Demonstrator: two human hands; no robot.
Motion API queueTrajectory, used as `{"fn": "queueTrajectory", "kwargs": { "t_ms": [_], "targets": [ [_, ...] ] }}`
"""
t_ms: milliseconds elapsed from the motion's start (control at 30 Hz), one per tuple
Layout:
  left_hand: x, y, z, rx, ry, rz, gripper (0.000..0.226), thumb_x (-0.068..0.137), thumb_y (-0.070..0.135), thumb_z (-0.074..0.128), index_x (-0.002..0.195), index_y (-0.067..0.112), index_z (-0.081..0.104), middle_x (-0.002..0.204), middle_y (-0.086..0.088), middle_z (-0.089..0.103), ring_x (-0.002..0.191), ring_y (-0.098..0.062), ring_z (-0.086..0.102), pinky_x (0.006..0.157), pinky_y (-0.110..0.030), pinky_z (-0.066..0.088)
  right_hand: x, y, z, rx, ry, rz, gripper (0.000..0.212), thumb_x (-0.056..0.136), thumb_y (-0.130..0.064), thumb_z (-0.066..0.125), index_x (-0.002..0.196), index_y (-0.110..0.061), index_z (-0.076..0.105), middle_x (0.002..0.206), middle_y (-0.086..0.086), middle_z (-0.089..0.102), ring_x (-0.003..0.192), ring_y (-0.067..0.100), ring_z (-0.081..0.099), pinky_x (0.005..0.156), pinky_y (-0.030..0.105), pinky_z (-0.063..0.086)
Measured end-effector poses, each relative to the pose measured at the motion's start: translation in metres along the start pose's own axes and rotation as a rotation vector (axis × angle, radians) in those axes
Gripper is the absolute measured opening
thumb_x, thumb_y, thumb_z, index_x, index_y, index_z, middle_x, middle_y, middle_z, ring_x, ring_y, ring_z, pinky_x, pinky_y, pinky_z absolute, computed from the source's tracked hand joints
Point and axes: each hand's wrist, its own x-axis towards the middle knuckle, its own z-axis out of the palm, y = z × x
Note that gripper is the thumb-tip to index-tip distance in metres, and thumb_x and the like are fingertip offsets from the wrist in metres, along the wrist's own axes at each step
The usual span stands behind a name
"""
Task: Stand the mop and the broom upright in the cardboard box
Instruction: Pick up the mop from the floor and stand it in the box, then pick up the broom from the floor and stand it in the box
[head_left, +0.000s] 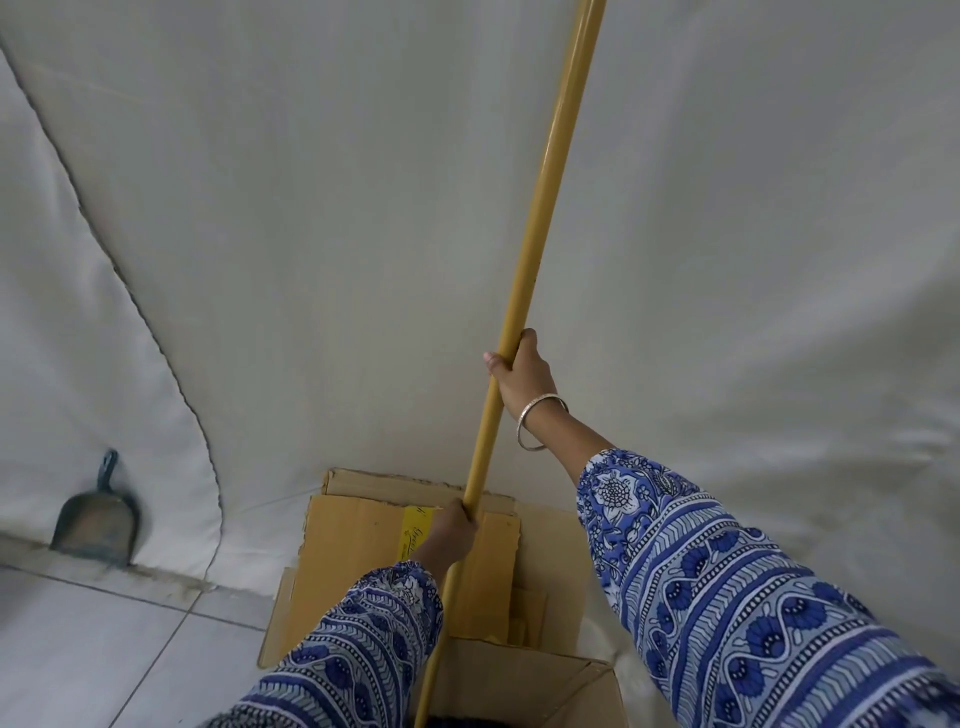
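Here, nearest the viewer, an open brown cardboard box (524, 691) sits on the tiled floor (104, 649), its top flaps folded outward toward the wall. A long yellow pole handle (524, 291), belonging to either the mop or the broom, runs down into the box; its head is hidden below the bottom edge of the view, so which tool it is cannot be told. A dark patch shows at the very bottom of the box, too cropped to identify, and no second handle is visible in the box.

The left hand (451, 532), in a blue and white patterned sleeve (358, 644), has its grip closed around the lower part of the pole, just above the box opening. Higher up, the right hand (519, 371), wearing a silver bangle (540, 422), has its grip closed around the pole's middle.

The pole leans, its top tilted right and away. To do this step well, the lower hand should likely steer the foot into a box corner while the upper hand brings the pole vertical, easing off only once it rests against the cardboard.

Farther off, a dark dustpan (96, 519) leans against the white cloth backdrop (311, 208) to the left, well apart from the box.
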Motion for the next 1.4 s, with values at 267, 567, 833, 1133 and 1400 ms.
{"fn": "queueTrajectory", "kwargs": {
  "t_ms": [267,567,833,1133,1400],
  "targets": [
    [-0.007,0.002,-0.003,-0.005,0.03,-0.001,0.034,0.093,0.009,0.051,0.124,-0.001,0.044,0.099,-0.008,0.048,0.089,-0.021,0.048,0.08,-0.034,0.049,-0.007,0.002,-0.01,0.065,0.015,0.001,0.048,0.091,-0.027,0.051,0.127,-0.003,0.031,0.1,0.01,0.057,0.091,0.029,0.055,0.081,0.036,0.045],
    [-0.041,-0.025,-0.051,0.048,0.08,0.004,0.064,0.087,0.019,0.064,0.137,-0.001,0.03,0.145,-0.02,0.037,0.133,-0.033,0.038,0.105,-0.039,0.04,-0.046,0.049,-0.003,0.206,-0.022,0.137,0.06,0.089,-0.047,0.041,0.13,-0.005,0.031,0.121,0.02,0.053,0.104,0.03,0.055,0.085,0.042,0.049],
    [-0.097,-0.123,-0.142,0.084,0.19,-0.088,0.062,0.086,0.026,0.064,0.134,0.0,0.035,0.141,-0.019,0.04,0.127,-0.031,0.044,0.101,-0.037,0.042,-0.104,0.079,0.07,0.259,0.144,0.382,0.032,0.097,-0.035,0.032,0.11,-0.006,0.038,0.103,0.015,0.047,0.099,0.033,0.051,0.075,0.037,0.046],
    [-0.194,-0.296,-0.326,0.022,0.336,-0.175,0.044,0.089,0.025,0.06,0.124,0.0,0.049,0.134,-0.017,0.047,0.12,-0.03,0.05,0.096,-0.035,0.045,-0.15,-0.003,0.211,0.149,0.258,0.539,0.054,0.094,-0.033,0.042,0.123,0.013,0.037,0.129,0.04,0.047,0.113,0.054,0.051,0.095,0.061,0.042],
    [-0.241,-0.447,-0.481,0.037,0.397,-0.27,0.035,0.091,0.022,0.056,0.117,0.0,0.055,0.128,-0.017,0.053,0.119,-0.029,0.05,0.1,-0.034,0.041,-0.189,-0.103,0.405,-0.011,-0.005,0.369,0.047,0.094,-0.029,0.042,0.095,0.016,0.054,0.098,0.036,0.06,0.097,0.053,0.058,0.084,0.055,0.045]
  ]
}}
